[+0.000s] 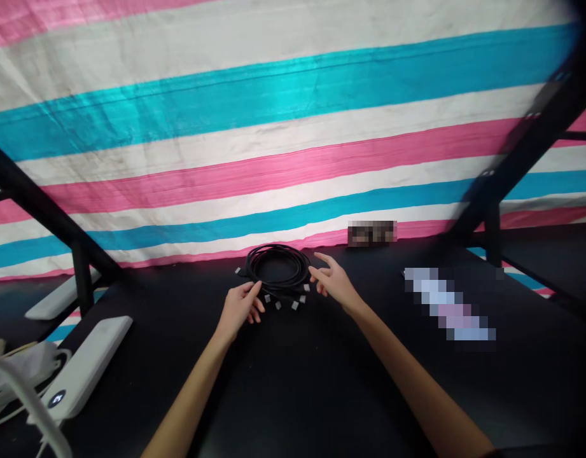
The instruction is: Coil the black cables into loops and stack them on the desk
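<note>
A black cable (306, 267) lies in a round coil of several loops on the black table (283, 381). Several small pale connector ends (295, 305) stick out at the coil's near side, and one more end (238, 271) points left. Beside the coil's near left edge is my left hand (238, 308), its fingers loosely bent and apart; whether its thumb touches the cable I cannot tell. My right hand (335, 280) hovers at the coil's right edge with index finger and thumb spread, and nothing shows between them.
A white power bank (92, 362) with a lit display lies on the left, near white cords and a power strip (25, 369). Blurred-out items lie at the right and back. Black frame bars (516, 146) slant on both sides before a striped sheet (293, 152).
</note>
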### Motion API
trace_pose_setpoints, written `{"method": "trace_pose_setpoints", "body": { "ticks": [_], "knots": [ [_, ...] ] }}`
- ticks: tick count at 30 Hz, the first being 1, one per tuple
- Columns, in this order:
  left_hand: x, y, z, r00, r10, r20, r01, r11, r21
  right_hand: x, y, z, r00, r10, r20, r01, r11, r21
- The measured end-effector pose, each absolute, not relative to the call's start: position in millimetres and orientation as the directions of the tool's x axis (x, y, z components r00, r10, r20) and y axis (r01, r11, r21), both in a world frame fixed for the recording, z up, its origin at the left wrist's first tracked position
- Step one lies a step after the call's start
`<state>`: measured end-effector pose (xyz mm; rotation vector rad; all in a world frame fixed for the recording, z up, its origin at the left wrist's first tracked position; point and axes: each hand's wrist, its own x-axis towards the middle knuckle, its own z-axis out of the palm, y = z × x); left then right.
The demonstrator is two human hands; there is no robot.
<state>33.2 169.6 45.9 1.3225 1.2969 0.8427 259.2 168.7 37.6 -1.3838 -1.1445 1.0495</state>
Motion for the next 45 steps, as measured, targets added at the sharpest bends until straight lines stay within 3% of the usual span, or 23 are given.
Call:
{"method": "trace_pose_setpoints", "body": {
  "ticks": [8,12,18,29,45],
  "knots": [
    [0.3,166.3,47.0,0.041,0.996,-0.083,0.441,0.057,0.896,280.2,149.7,38.8,0.171,0.984,0.058,0.404,-0.016,-0.914],
    [-24.3,165.7,38.2,-0.001,0.993,-0.119,0.562,0.099,0.821,301.4,144.3,31.0,0.224,0.975,0.003,0.611,-0.138,-0.779],
    [-38.7,161.1,33.6,-0.031,0.98,-0.195,0.805,0.14,0.576,311.8,146.2,23.5,0.305,0.949,-0.074,0.799,-0.298,-0.522],
    [-26.3,155.8,36.5,0.023,0.986,-0.163,0.967,0.02,0.255,301.5,149.0,19.2,0.273,0.959,-0.073,0.898,-0.281,-0.338],
    [-23.6,153.3,37.6,0.058,0.984,-0.167,0.988,-0.032,0.151,301.2,146.5,22.3,0.209,0.974,-0.081,0.923,-0.224,-0.313]
  ]
}}
